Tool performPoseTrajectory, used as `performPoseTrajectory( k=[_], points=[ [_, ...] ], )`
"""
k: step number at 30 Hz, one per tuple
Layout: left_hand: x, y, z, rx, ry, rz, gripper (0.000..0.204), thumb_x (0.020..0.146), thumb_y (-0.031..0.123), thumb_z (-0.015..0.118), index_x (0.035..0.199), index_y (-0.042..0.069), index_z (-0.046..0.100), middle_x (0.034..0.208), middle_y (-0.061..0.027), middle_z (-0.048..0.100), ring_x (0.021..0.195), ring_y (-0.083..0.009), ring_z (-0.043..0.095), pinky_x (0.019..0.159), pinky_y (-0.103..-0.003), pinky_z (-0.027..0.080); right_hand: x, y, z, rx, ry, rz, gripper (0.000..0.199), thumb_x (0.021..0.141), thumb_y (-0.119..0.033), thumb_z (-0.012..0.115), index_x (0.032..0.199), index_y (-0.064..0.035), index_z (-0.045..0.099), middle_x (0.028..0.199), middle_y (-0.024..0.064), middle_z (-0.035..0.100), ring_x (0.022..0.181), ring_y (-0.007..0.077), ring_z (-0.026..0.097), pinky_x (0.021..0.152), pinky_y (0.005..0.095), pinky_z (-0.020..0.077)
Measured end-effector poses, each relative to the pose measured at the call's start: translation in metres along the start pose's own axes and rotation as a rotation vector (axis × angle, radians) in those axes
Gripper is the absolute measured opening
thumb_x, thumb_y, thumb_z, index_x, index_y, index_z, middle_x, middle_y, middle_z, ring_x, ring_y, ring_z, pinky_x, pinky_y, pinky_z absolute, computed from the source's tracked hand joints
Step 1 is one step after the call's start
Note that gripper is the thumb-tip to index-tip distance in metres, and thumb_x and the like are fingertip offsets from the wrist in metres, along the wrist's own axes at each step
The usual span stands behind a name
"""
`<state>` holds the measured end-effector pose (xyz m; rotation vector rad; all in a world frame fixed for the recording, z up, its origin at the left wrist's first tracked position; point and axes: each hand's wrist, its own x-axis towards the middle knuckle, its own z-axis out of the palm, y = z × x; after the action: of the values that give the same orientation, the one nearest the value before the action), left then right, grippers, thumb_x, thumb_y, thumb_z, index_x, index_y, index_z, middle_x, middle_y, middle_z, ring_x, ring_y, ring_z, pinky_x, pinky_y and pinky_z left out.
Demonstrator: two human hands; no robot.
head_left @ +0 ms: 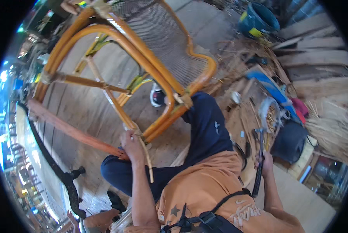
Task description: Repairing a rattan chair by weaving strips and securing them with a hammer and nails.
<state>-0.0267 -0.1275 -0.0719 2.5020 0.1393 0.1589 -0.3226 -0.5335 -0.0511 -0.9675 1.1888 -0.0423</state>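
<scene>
A rattan chair frame [104, 29] with glossy orange-brown poles lies tipped over in front of me, its woven mesh panel [154, 35] toward the far side. My left hand [132, 146] is closed at the frame's near corner, around a thin rattan strip [148, 167] whose loose end hangs below the fingers. What lies under that palm is hidden. Off to the right, my right hand [265, 163] grips a hammer [257, 178] by its black handle, with the metal head up and away from the chair.
A reddish wooden piece [73, 130] reaches to my left knee. At right are a clear bag of small pieces [269, 112], a blue object [273, 91], a black container [289, 141] and wood scraps. A green bucket [258, 19] stands far right. Another person's hand [72, 219] shows lower left.
</scene>
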Motion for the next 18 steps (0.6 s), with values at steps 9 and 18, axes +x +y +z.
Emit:
performPoseTrajectory(
  k=[9,18],
  points=[
    [-0.002,-0.004,0.001,0.025,-0.016,-0.095,0.012,0.076,0.003,0.06,0.088,0.0,0.063,0.089,-0.0168,0.06,0.09,-0.0309,0.056,0.081,-0.039,0.043,-0.038,-0.073,0.115,-0.172,-0.438,-0.201,0.025,0.086,-0.016,0.056,0.107,-0.0029,0.051,0.072,0.0042,0.055,0.05,0.0116,0.053,0.044,0.0235,0.0445],
    [-0.011,-0.01,0.003,-0.022,0.067,-0.087,0.01,0.077,0.002,0.058,0.086,0.0,0.059,0.092,-0.0171,0.058,0.088,-0.0338,0.056,0.077,-0.041,0.045,-0.019,-0.011,0.292,-0.853,-1.023,-0.366,0.026,0.089,-0.023,0.056,0.086,0.0015,0.048,0.06,0.0114,0.052,0.053,0.0188,0.054,0.051,0.0355,0.0423]
  ],
)
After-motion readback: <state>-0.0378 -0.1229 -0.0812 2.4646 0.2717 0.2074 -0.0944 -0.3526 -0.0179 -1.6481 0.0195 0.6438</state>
